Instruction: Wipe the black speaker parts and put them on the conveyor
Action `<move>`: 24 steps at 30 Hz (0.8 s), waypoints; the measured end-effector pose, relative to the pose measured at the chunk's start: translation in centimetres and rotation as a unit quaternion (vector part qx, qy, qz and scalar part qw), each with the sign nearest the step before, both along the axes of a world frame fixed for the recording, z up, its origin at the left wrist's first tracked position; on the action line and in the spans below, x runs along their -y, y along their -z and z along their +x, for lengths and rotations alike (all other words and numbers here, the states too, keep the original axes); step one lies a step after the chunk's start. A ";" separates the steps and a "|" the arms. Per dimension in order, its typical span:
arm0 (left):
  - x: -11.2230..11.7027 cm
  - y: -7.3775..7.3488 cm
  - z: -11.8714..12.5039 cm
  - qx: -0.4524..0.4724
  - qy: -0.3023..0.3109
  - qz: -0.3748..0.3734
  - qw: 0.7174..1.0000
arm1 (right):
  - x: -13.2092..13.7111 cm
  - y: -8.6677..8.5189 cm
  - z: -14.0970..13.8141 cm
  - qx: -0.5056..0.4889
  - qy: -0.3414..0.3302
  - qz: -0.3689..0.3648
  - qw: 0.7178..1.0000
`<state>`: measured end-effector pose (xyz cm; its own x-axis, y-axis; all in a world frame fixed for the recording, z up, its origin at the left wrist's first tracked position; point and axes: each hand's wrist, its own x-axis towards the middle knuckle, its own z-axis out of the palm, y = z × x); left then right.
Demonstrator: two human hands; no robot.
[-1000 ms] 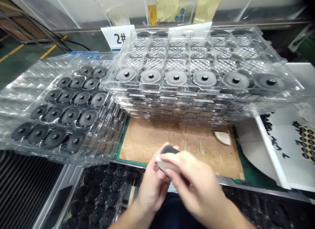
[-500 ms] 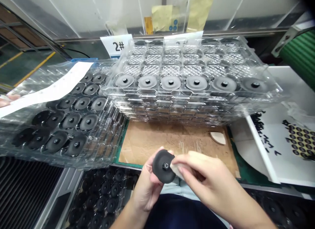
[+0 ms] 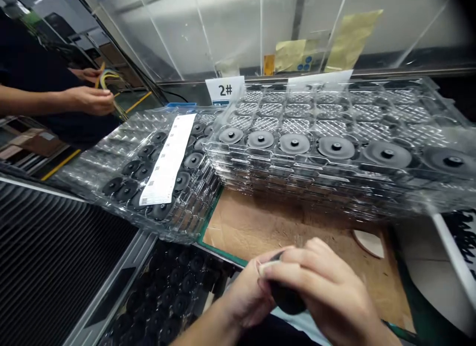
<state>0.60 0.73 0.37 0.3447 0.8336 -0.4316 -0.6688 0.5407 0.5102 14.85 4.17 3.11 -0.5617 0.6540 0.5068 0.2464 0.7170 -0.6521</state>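
My left hand [image 3: 253,291] grips a round black disc [image 3: 288,299] with a raised hub, low over the front of the bench. The disc is tilted and mostly covered by my fingers. Curled over its upper side, my right hand [image 3: 327,286] is closed, with a sliver of a pale pad [image 3: 263,269] at its fingertips; most of that pad is hidden. Beyond my hands, similar discs sit in the front row of a stack of clear plastic trays [image 3: 316,160]. A second tray stack [image 3: 186,222] with more discs stands to the left, a white label strip [image 3: 167,160] lying across it.
A brown board [image 3: 241,222] covers the bench, with a pale curved piece [image 3: 370,243] on it. At right stands a white bin [image 3: 449,266]. A co-worker's hands [image 3: 94,99] hold thin coloured strips at upper left. A black ribbed surface [image 3: 55,257] lies left.
My view has swung left. The label strip, formerly by a hand at the left edge, now lies on the left trays. My right hand has closed further over the disc, which has tilted.
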 end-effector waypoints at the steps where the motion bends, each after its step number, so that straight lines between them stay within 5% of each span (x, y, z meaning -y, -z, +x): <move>1: 0.1 0.3 -0.2 0.011 -0.001 0.008 1.000 | -0.2 0.3 0.1 -0.007 0.021 -0.039 0.999; 6: 1.1 1.8 -1.7 0.086 -0.016 -0.008 0.996 | -1.4 3.7 0.5 -0.001 0.225 -0.243 0.944; 12: 1.2 1.6 -2.4 0.097 -0.014 0.003 0.995 | -0.4 6.5 0.5 -0.010 0.224 -0.317 0.922; 16: 1.2 1.7 -2.3 0.093 -0.003 0.002 0.996 | 0.7 4.1 0.9 -0.007 0.267 -0.246 0.932; 21: 1.3 1.9 -1.8 0.031 0.002 0.009 0.999 | 1.2 0.1 -1.4 -0.005 0.088 0.003 0.996; 24: 1.3 1.8 -1.8 -0.019 -0.015 0.019 1.000 | 0.7 -0.3 -2.8 0.058 0.115 -0.010 0.992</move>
